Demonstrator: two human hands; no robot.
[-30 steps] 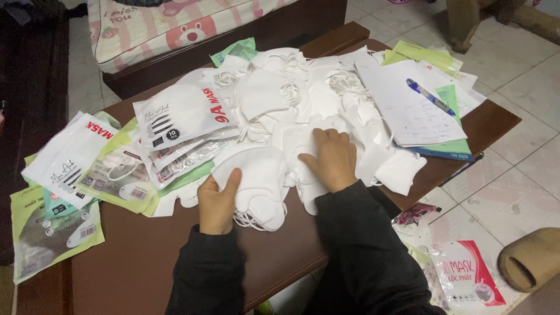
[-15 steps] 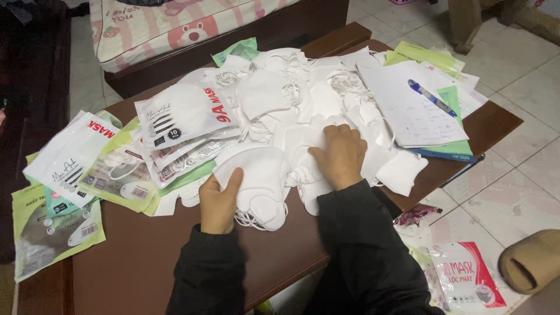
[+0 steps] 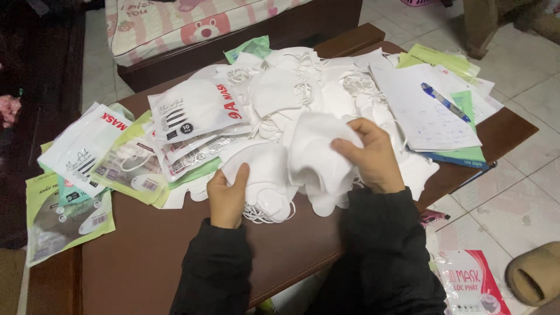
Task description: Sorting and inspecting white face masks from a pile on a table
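A heap of loose white face masks [image 3: 303,87] covers the middle of a dark brown table [image 3: 140,256]. My left hand [image 3: 227,195] rests on a small stack of white masks [image 3: 262,181] near the front edge, fingers curled over its left side. My right hand [image 3: 373,154] pinches the top edge of one white mask [image 3: 318,154] and holds it lifted and tilted just above that stack. Both arms wear dark sleeves.
Packaged mask bags [image 3: 192,111] and green-edged packets [image 3: 64,216] lie at the left. A paper pad [image 3: 420,111] with a blue pen [image 3: 444,102] sits at the right. A red mask bag [image 3: 469,286] and a slipper [image 3: 536,280] lie on the tiled floor. A cushioned bench [image 3: 192,29] stands behind.
My right hand went from pressing flat on the pile to pinching one mask and lifting it up. My left hand stayed on the stack.
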